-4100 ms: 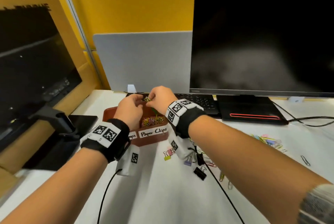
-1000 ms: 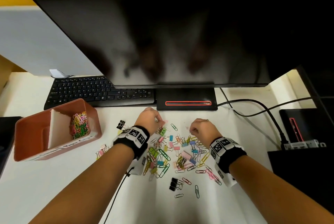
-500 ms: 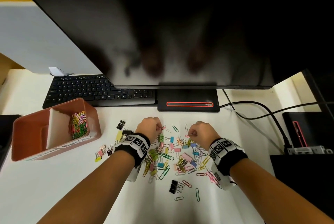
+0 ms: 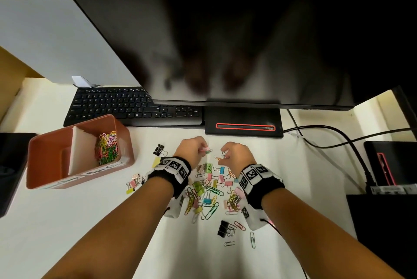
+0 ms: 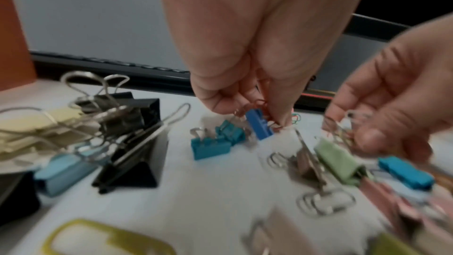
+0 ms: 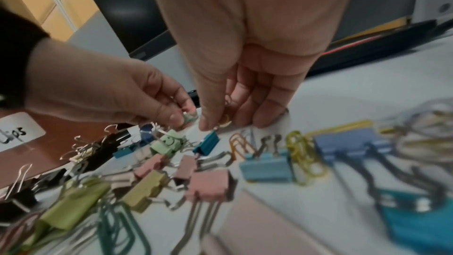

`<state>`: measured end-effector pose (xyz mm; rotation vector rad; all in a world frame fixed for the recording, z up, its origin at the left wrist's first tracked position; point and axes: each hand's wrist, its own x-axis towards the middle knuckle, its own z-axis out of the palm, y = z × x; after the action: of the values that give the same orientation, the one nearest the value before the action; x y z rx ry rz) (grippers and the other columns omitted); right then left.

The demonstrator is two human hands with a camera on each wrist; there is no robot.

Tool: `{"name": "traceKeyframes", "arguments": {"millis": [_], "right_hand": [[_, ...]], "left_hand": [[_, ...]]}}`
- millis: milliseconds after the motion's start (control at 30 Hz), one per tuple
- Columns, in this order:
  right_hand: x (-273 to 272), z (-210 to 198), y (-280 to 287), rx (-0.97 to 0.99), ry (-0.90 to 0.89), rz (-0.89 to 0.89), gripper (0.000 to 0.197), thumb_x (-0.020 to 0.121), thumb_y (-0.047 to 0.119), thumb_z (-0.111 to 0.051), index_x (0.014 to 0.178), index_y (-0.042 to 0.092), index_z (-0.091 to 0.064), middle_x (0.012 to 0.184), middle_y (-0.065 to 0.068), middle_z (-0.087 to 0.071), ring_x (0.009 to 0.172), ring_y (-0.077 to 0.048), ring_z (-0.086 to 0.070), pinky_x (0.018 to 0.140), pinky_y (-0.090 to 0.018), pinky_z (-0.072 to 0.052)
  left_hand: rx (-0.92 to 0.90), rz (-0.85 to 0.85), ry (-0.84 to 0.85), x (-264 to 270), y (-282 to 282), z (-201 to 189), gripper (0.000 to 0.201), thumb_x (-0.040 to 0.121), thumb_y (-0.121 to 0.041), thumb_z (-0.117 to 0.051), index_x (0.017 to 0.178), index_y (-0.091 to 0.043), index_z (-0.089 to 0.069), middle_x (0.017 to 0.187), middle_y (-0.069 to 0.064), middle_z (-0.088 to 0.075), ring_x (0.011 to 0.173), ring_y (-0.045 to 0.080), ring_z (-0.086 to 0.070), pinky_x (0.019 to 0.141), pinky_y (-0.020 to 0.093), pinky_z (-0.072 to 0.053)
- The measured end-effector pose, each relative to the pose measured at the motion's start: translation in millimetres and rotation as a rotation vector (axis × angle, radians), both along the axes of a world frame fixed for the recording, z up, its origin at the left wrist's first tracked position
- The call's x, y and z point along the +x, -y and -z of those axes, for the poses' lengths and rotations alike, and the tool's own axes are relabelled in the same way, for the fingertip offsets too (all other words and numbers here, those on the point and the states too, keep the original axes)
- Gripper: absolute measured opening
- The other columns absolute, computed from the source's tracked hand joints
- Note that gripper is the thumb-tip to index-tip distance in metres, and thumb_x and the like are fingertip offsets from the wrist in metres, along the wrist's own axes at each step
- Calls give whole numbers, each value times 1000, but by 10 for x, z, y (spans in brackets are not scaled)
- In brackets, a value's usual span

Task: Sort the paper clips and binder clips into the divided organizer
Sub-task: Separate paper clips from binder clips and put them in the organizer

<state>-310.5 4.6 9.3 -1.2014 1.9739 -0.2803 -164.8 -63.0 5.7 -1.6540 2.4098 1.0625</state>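
A brown divided organizer [image 4: 123, 143] stands at the left, with colourful paper clips [image 4: 107, 148] in its right compartment. A mixed pile of paper clips and binder clips [image 4: 209, 190] lies on the white desk in front of me. My left hand [image 4: 202, 149] hovers at the pile's far edge and pinches a few paper clips [image 5: 262, 107]. Close beside it, my right hand [image 4: 223, 156] pinches a gold paper clip [image 6: 224, 121] between thumb and fingers. Small binder clips [image 6: 207, 143] lie directly under both hands.
A black keyboard [image 4: 126, 107] and a large monitor [image 4: 225, 37] on its stand [image 4: 243, 121] sit behind the pile. Black cables [image 4: 338, 136] run right towards dark devices [image 4: 388, 166]. More binder clips [image 4: 159, 149] lie between the organizer and the pile.
Both hands left the organizer and came over to the pile. In the last second they have drawn closer together at its far edge, each picking up paper clips.
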Motion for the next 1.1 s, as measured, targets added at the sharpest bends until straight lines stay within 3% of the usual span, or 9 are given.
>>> {"name": "traceKeyframes", "arguments": {"millis": [133,233,267,367,500,700,867,967,1100], "right_hand": [[86,41,45,30,-116,-90,25,85,23,-66,105,7,-67,110,-12,-64,98,-28,-62,82,-30,-49],[98,100,32,-31,-142,-97,25,85,23,-66,101,4,-69,116,-10,-48,96,-25,-59,86,-28,-51],[100,108,32,-52,-147,-103,24,85,23,-66,100,4,-70,116,-10,-46,97,-24,-58,87,-27,-51],[97,105,34,-45,-170,-181,23,89,21,-61,103,4,-68,115,-11,-51,106,-25,-54,90,-29,-49],[114,104,16,-33,-204,-267,16,91,17,-55,101,10,-64,107,-10,-62,109,-25,-50,88,-33,-47],[115,90,35,1,-194,-363,20,86,2,-53,102,7,-65,113,-9,-54,104,-26,-57,88,-29,-49],[94,46,-12,-47,-158,-335,19,88,6,-50,99,8,-66,107,-10,-65,98,-24,-61,85,-31,-51],[81,37,-48,-73,-138,-296,15,89,11,-52,96,9,-66,100,-8,-67,95,-22,-60,82,-29,-50],[33,41,-59,-83,-75,-266,9,88,12,-56,91,12,-65,95,-7,-67,89,-21,-61,81,-29,-52]], "left_hand": [[100,-213,-179,121,106,-138,9,89,-17,-60,95,-13,-65,81,3,-65,57,13,-55,55,21,-48],[152,-264,-263,283,161,-196,4,87,-13,-62,84,-15,-64,84,3,-67,75,17,-61,70,23,-47],[165,-274,-294,337,166,-216,8,86,-11,-62,80,-17,-63,82,2,-66,74,16,-60,68,20,-47],[236,-306,-364,440,142,-257,18,86,-7,-62,73,-19,-60,75,0,-62,55,7,-60,52,11,-50],[281,-333,-416,521,88,-275,13,87,-6,-61,79,-15,-61,76,3,-63,41,-1,-56,47,9,-48],[321,-334,-401,564,26,-293,14,86,-9,-63,75,-17,-62,74,5,-65,57,14,-62,61,26,-57],[282,-345,-420,603,1,-350,13,84,-8,-65,74,-17,-64,77,6,-67,66,15,-61,70,25,-55],[261,-363,-431,651,-14,-375,8,82,-10,-68,75,-13,-65,80,7,-67,67,15,-62,67,21,-56],[104,-274,-233,730,-51,-365,19,82,-18,-68,66,-24,-60,72,-6,-63,67,8,-56,64,14,-45]]}}
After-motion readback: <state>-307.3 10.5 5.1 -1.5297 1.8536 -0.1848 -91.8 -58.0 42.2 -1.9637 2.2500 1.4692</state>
